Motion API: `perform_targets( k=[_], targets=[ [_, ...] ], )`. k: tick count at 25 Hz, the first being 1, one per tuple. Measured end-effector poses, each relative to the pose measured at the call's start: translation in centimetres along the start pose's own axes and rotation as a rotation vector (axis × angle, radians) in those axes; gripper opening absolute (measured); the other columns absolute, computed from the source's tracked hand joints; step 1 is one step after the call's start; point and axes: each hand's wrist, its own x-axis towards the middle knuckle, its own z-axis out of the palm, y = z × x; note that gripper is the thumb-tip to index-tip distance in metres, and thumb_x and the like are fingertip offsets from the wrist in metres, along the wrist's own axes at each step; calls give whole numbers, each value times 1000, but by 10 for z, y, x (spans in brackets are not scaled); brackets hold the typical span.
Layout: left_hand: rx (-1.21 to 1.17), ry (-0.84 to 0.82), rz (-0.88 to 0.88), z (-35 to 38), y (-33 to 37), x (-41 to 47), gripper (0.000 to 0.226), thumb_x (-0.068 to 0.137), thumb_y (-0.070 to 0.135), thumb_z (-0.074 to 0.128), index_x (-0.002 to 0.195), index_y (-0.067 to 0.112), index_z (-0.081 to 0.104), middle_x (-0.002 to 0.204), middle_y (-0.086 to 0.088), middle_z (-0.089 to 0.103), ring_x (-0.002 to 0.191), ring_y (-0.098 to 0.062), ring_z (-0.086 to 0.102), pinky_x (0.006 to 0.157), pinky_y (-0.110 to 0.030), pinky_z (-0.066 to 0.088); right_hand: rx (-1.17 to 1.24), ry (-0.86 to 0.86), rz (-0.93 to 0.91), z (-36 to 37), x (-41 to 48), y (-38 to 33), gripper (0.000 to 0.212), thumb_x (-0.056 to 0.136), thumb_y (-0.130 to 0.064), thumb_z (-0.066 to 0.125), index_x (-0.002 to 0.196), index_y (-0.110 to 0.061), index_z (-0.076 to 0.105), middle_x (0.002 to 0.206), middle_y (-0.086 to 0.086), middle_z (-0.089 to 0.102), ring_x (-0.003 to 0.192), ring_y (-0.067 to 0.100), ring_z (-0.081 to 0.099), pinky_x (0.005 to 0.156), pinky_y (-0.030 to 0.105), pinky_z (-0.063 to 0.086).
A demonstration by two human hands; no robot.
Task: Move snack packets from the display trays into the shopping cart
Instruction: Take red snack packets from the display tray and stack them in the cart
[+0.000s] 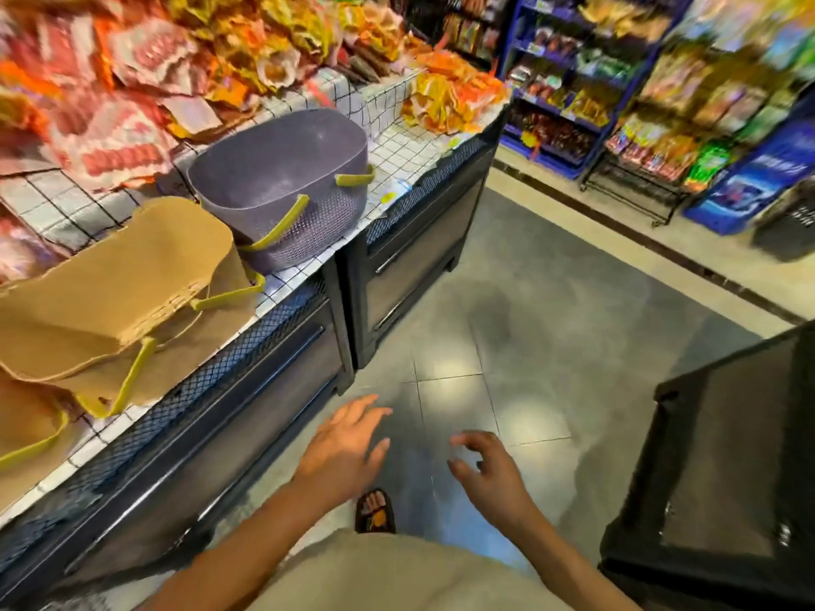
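Both hands hang empty over the grey floor [551, 328]: the left hand [344, 443] with fingers spread straight, the right hand [489, 469] with fingers loosely curled round nothing. Between them, lower down, shows a sandalled foot [375, 511]. Left of the hands runs the counter [405, 156] under a checked cover, carrying a tan basket [123, 293] (tipped over) and, beyond it, a purple basket [282, 183]. Farther back on the counter the snack packets [132, 81] lie heaped, red, orange and yellow, blurred.
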Motion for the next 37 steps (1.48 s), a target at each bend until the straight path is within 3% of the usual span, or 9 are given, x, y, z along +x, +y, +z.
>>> perform_targets(
  k=[5, 10, 15, 19, 21, 23, 27, 31, 37],
  targets=[
    [48, 183, 154, -92, 12, 74, 52, 99, 53, 39, 145, 31, 50, 160, 7, 35, 151, -17, 29, 119, -43, 35, 37, 71, -181, -35, 96, -94, 29, 88, -14, 71, 104, -38, 67, 115, -22, 58, 111, -5, 56, 85, 10, 41],
    [73, 430, 167, -176, 14, 119, 46, 101, 46, 46, 144, 29, 52, 159, 5, 38, 152, -18, 30, 119, -37, 30, 33, -2, -388, -57, 187, -190, 27, 90, -14, 71, 103, -38, 67, 120, -20, 59, 115, 0, 57, 92, 19, 44],
    [193, 586, -2, -236, -11, 161, 47, 100, 45, 50, 145, 31, 50, 159, 6, 38, 151, -18, 30, 123, -43, 29, 90, -145, -630, -53, 282, -278, 29, 86, -11, 72, 103, -36, 69, 119, -20, 60, 117, 7, 58, 96, 25, 45],
    [302, 602, -342, -256, -39, 188, 52, 102, 55, 37, 147, 32, 49, 158, 3, 43, 154, -22, 27, 122, -53, 29, 33, -390, -722, -37, 356, -345, 23, 90, -15, 71, 102, -35, 68, 111, -16, 62, 101, 4, 65, 87, 19, 52],
    [324, 548, -525, -256, -48, 198, 59, 101, 63, 24, 144, 32, 53, 159, 3, 43, 155, -25, 25, 121, -56, 28, -132, -594, -696, -18, 395, -374, 20, 92, -18, 70, 108, -31, 69, 110, -12, 63, 94, 2, 66, 86, 27, 57],
    [291, 529, -671, -251, -54, 207, 71, 98, 69, 9, 142, 36, 53, 164, 4, 37, 158, -25, 17, 121, -59, 25, -574, -756, -803, 19, 437, -394, 27, 91, -27, 69, 118, -24, 67, 116, -5, 64, 99, 10, 67, 88, 36, 55],
    [211, 541, -778, -246, -55, 212, 73, 95, 73, 1, 145, 44, 44, 170, 11, 20, 159, -20, 1, 124, -59, 12, -1277, -859, -1040, 103, 467, -408, 35, 87, -38, 66, 116, -19, 62, 114, 8, 64, 106, 31, 64, 82, 41, 56],
    [172, 506, -797, -250, -53, 211, 64, 98, 70, 10, 146, 43, 43, 170, 11, 20, 159, -19, 0, 125, -60, 9, -1500, -790, -1157, 129, 473, -400, 37, 88, -30, 67, 122, -18, 60, 120, 9, 65, 108, 33, 65, 85, 43, 56],
    [155, 579, -748, -244, -63, 210, 67, 96, 73, 13, 146, 43, 46, 167, 14, 26, 158, -15, 7, 125, -55, 15, -1516, -727, -1280, 113, 474, -404, 26, 94, -15, 58, 119, -12, 64, 121, 13, 67, 111, 34, 65, 81, 41, 52]
  ],
)
